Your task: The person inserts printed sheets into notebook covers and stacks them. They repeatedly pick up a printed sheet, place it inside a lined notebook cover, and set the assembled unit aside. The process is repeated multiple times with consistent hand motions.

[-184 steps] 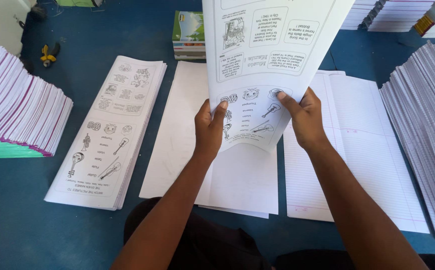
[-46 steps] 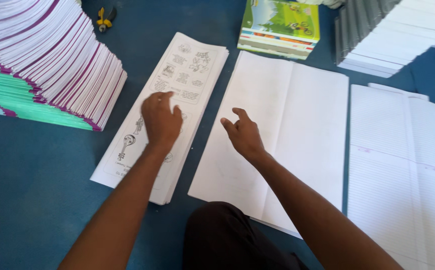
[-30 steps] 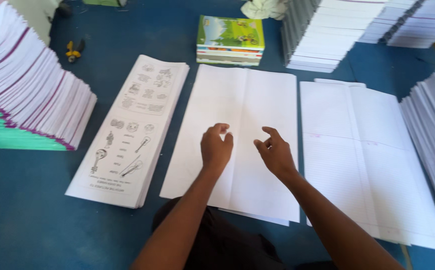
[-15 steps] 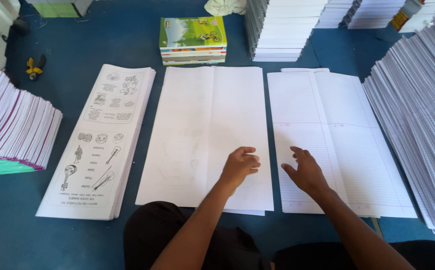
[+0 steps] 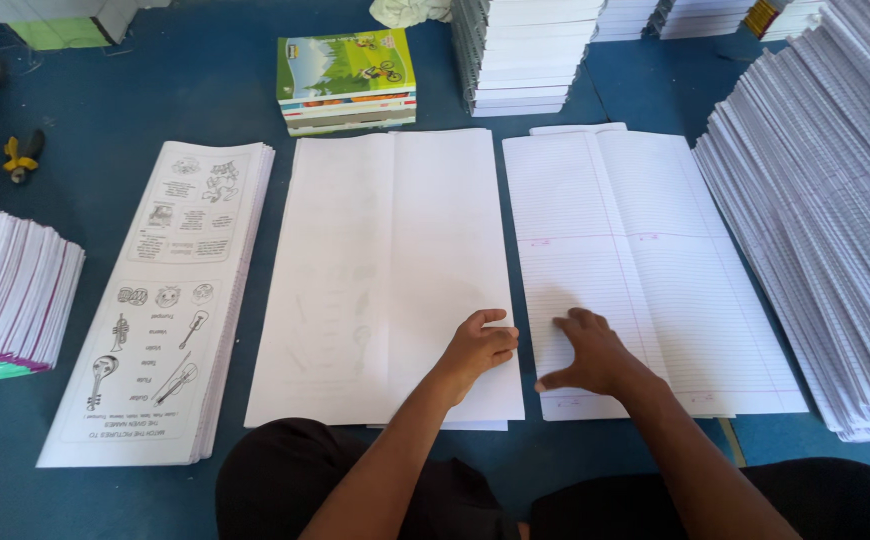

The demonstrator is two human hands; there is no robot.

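Note:
Three paper stacks lie side by side on the blue floor in front of me. The left stack of printed picture sheets [image 5: 160,300] shows instruments and drawings. A blank white stack [image 5: 385,250] sits in the middle. At the right is a stack of ruled sheets [image 5: 645,240]. My left hand [image 5: 477,346] rests with curled fingers on the blank stack's near right corner. My right hand [image 5: 587,352] lies on the ruled stack's near left part, fingers spread and holding nothing.
A tall fanned pile of ruled paper [image 5: 835,190] fills the right side. Purple-edged sheets [image 5: 5,290] are piled at the left. Colourful books [image 5: 347,80] and white stacked booklets [image 5: 525,50] stand at the back. A small yellow tool [image 5: 23,157] lies far left.
Earlier I held a printed sheet up with both hands. Since then my hands have travelled from the printed stack across the blank stack rightward, the right hand now landing on the ruled stack.

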